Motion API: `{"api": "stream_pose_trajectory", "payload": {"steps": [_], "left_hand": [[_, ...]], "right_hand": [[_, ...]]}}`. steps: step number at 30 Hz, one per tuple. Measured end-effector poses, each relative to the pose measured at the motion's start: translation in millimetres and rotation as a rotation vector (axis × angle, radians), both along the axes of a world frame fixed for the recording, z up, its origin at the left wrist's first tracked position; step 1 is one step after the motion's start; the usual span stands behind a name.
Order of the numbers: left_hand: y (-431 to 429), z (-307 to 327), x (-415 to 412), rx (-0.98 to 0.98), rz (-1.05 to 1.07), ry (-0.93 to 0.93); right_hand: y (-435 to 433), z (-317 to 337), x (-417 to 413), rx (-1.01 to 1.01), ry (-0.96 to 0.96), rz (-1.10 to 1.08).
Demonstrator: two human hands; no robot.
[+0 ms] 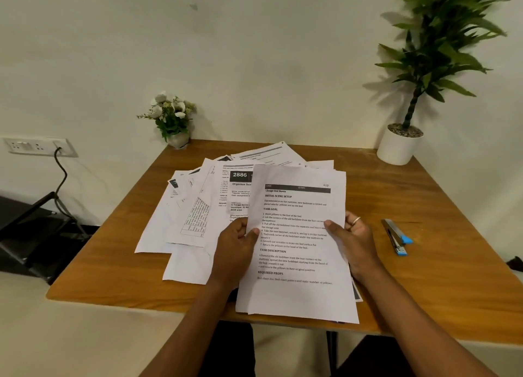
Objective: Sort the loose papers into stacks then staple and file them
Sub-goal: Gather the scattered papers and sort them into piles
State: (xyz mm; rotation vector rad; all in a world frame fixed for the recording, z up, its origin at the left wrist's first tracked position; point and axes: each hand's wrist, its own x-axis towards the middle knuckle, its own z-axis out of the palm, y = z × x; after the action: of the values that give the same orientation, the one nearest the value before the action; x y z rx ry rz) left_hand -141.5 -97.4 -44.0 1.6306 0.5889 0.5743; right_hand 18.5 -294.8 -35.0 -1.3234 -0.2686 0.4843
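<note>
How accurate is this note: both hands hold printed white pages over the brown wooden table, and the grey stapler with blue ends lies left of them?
One detail is wrong. In the head view the grey stapler with blue ends lies right of the printed white pages, on the brown wooden table, not left. The left hand and right hand do hold the pages.

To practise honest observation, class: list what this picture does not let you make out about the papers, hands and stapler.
In the head view:
held sheet: how many pages lie behind it; the top page covers them.
loose papers: most print too small; some covered by the held sheet.
right hand: fingertips hidden behind the sheet.
stapler: whether loaded; too small.
</note>
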Motion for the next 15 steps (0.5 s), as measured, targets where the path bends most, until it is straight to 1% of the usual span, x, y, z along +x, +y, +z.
{"api": "stream_pose_trajectory", "payload": {"steps": [3, 5, 6, 8, 9, 11, 12, 13, 15], "left_hand": [[0, -1, -1, 0.002, -0.007, 0.006], [-1, 1, -1, -0.055, -0.007, -0.008], [-1, 3, 0, -0.099, 0.016, -0.019], [3, 12, 4, -0.174, 0.130, -0.026], [8, 17, 9, -0.136, 0.219, -0.017], [24, 24, 19, 0.122, 0.350, 0.059], [33, 25, 27, 0.262, 0.373, 0.146], [41, 24, 35, 0.367, 0.364, 0.277], [51, 18, 46, 0.460, 0.306, 0.578]], "right_hand": [[0, -2, -1, 0.019, -0.001, -0.010], [0, -3, -1, 0.030, 0.001, -0.020], [0, -4, 0, 0.046, 0.010, -0.044], [-3, -9, 7, 0.109, 0.074, -0.157], [-5, -11, 11, 0.157, 0.136, -0.212], [-11, -12, 16, 0.261, 0.262, -0.225], [-14, -12, 17, 0.295, 0.318, -0.214], [-15, -10, 17, 0.318, 0.368, -0.200], [-18, -9, 16, 0.352, 0.456, -0.164]]}}
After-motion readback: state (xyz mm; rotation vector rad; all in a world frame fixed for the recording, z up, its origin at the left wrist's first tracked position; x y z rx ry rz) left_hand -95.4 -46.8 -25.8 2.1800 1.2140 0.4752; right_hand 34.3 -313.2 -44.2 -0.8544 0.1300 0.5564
